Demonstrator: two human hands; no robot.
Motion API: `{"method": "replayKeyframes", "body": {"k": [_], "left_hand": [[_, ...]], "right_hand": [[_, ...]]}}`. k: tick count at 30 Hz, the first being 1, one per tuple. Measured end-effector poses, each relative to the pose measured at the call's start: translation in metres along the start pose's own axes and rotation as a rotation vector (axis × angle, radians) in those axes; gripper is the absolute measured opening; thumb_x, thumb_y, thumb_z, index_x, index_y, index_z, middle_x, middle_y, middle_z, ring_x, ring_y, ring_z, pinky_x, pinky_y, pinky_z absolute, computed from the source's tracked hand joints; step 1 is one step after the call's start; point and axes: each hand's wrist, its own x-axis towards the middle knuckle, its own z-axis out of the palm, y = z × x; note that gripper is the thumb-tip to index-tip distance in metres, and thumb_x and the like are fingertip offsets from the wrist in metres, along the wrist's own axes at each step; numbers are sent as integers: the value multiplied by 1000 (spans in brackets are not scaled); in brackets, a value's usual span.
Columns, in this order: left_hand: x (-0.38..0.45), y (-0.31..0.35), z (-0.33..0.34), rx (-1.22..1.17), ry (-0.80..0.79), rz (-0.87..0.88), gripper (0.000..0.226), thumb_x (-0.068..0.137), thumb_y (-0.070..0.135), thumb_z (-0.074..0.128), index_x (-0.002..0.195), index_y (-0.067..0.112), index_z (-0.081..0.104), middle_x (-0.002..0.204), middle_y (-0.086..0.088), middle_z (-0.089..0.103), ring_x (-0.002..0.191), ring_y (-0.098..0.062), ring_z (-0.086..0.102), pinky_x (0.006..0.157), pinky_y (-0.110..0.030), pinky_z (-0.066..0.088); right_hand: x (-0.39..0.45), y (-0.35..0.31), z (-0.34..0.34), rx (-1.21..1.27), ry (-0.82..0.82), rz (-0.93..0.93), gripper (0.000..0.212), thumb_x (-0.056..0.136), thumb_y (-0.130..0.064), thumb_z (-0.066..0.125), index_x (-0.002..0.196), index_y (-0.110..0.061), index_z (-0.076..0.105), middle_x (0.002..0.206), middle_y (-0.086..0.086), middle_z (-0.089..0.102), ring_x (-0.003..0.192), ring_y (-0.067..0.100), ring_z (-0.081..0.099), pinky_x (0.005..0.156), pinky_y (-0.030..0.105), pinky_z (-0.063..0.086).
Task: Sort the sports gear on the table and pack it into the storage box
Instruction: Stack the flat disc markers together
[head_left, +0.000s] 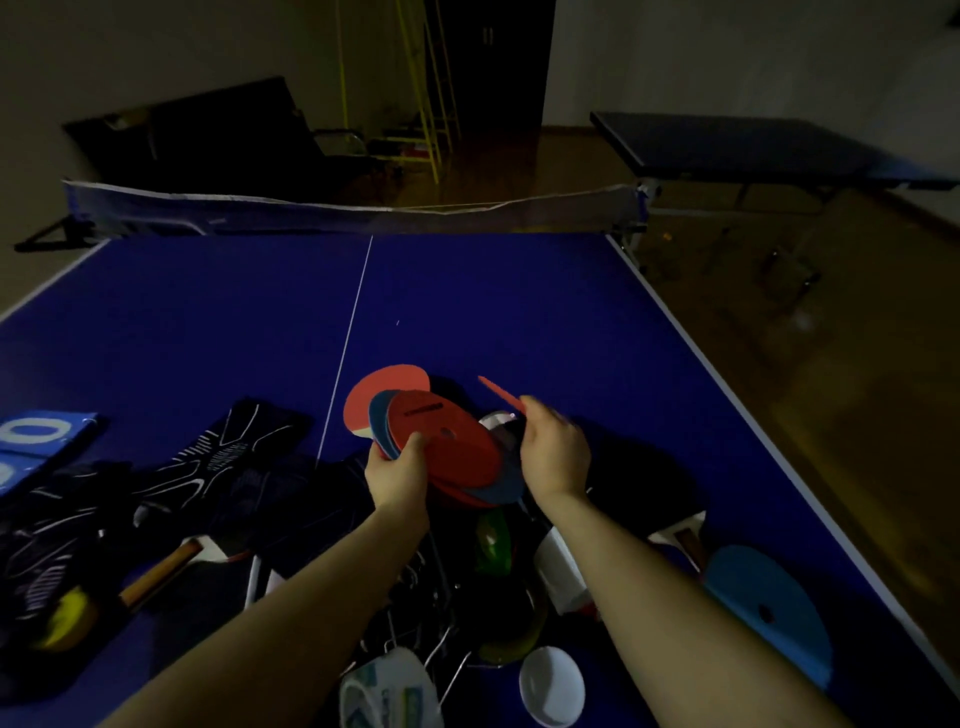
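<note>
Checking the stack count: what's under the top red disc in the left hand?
Under the top red disc, held by the left hand, blue and red edges of more discs show. Their number is hidden by the overlap.

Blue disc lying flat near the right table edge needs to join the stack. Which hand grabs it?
Right, probably. The blue disc lies beside the right forearm, and the right hand holds only a thin red disc. The left hand is supporting the disc stack.

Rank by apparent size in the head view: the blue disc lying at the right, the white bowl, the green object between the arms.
1. blue disc, largest, though near the camera
2. white bowl, also near
3. green object, smallest, partly hidden
</note>
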Motion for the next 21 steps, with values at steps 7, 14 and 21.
{"method": "replayKeyframes", "body": {"k": [7,14,21], "left_hand": [[-19,17,-35,-201,-113,-91,41,90,15,62,130,17,50,117,-14,60,106,-31,59,95,-49,49],[-43,15,-70,-258,-293,-92,48,91,37,58,133,15,50,121,-18,62,109,-36,61,95,-55,48],[-71,5,-74,-112,-329,-85,39,81,2,68,116,13,55,93,-8,65,79,-23,65,61,-32,52]], "right_hand": [[-44,-63,-15,248,-129,-248,29,85,-11,51,105,-8,72,109,5,71,101,22,66,93,34,49],[-90,-80,-29,433,-314,-73,24,90,-15,56,110,-15,70,116,-2,67,111,10,58,99,25,44],[-125,-62,-58,475,-300,104,28,93,-16,52,118,-16,66,127,-4,60,119,9,53,105,29,42]]}}
